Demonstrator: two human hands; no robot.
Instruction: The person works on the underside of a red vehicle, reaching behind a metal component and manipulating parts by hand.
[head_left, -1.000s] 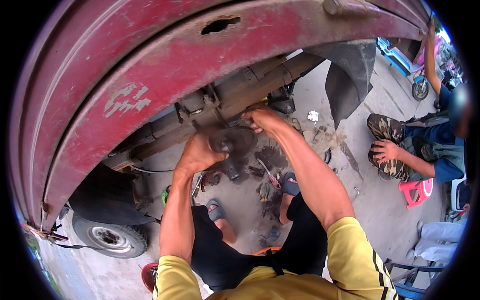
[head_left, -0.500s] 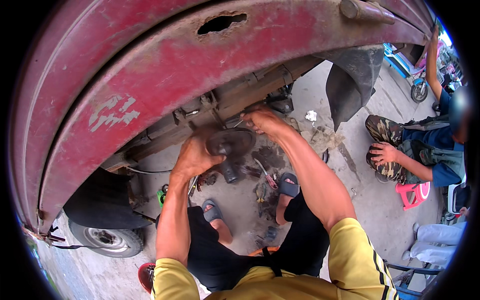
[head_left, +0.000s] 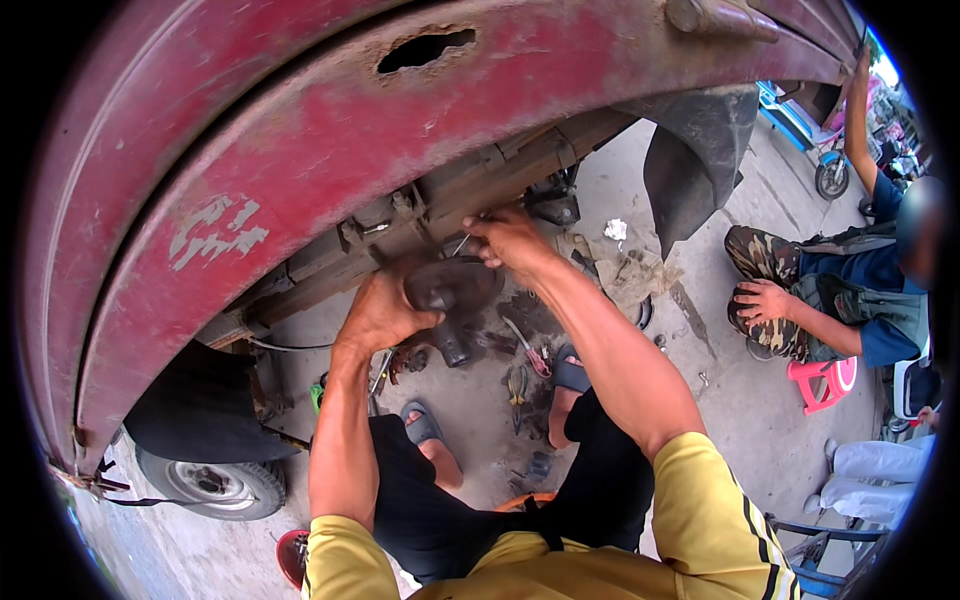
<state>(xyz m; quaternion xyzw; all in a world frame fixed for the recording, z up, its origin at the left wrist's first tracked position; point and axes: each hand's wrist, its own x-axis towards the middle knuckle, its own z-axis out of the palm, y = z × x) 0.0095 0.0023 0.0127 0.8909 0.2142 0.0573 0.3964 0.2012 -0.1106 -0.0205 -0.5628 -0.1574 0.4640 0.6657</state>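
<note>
Beneath the red, rusted vehicle body (head_left: 520, 60), my left hand (head_left: 383, 318) grips the left edge of a dark round metal plate (head_left: 466, 282) with a cylindrical part below it, under a greasy axle beam (head_left: 395, 225). My right hand (head_left: 505, 243) is just above the plate, its fingers closed on a thin metal rod (head_left: 461, 244) that points down toward the plate's upper side. Whether the rod's tip touches anything is unclear. Pliers (head_left: 517, 395) and a pink-handled tool (head_left: 536, 358) lie on the ground between my feet.
A black wheel (head_left: 210, 480) and hanging mudflaps (head_left: 690, 180) flank me. At right, a co-worker in camouflage trousers (head_left: 760, 310) sits near a pink stool (head_left: 818, 385), one arm raised to the body. Another person's pale trousers (head_left: 870, 480) show at lower right. A red bowl (head_left: 295, 555) is at bottom.
Both my hands and the round plate have shifted slightly leftward in the picture, with my right hand a little higher. The vehicle and background have shifted a little too.
</note>
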